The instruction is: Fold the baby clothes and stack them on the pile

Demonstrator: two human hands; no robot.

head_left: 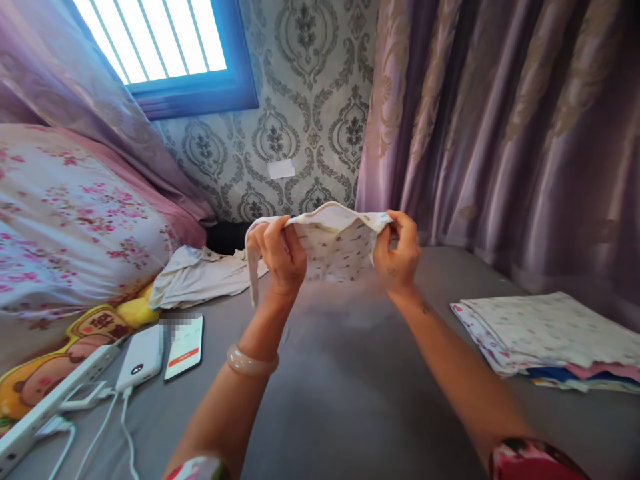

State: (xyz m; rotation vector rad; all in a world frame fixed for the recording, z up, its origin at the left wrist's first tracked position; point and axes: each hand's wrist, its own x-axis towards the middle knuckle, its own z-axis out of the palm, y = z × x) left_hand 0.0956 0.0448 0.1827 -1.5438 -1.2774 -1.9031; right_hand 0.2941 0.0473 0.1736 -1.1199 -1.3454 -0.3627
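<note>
A small white shirt (pixel 340 257) with a scattered print is stretched between my two hands above the grey bed sheet. My left hand (pixel 280 253) pinches its left shoulder, and a strip that looks like a sleeve hangs down outside the wrist. At the opposite shoulder, my right hand (pixel 400 250) grips the cloth between thumb and fingers. The neck opening sags a little between them, and the lower part is blurred. Behind my left hand lies a crumpled white garment (pixel 203 277).
On the right rests a stack of folded printed clothes (pixel 555 333). To the left are a phone (pixel 185 350), a white power bank (pixel 141 357), a power strip (pixel 60 400) with cables, and a yellow cartoon cushion (pixel 35 380). Purple curtains (pixel 475 133) hang at the right.
</note>
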